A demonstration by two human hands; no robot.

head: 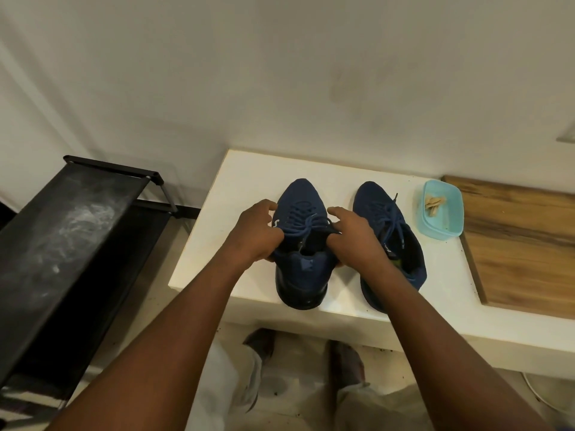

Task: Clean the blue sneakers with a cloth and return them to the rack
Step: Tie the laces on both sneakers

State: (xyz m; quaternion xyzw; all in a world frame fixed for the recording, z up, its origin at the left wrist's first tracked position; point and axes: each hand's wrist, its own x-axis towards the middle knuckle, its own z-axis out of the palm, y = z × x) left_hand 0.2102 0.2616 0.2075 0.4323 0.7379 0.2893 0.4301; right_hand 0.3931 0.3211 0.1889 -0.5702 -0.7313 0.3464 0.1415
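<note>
Head view: both hands [253,233] [353,236] grip one blue sneaker [300,244]; teal tub [451,225] holds tan scraps [433,205].

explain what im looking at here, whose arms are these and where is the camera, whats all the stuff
There is no machine here. A person wears one wide-angle camera on the head, so you look forward and down along their own two bare arms; their feet show at the bottom.

Both hands grip one blue sneaker: the left hand on its left side and the right hand on its right side, at the lace area. This left sneaker has its heel at the near edge of a white counter. The right sneaker stands beside it, untouched.

Further right sits a light blue plastic tub with some small tan pieces inside; I cannot tell what they are. Beyond it lies a wooden board.

On the far left is the black shoe rack, its top dusty. No cloth is visible.
</note>
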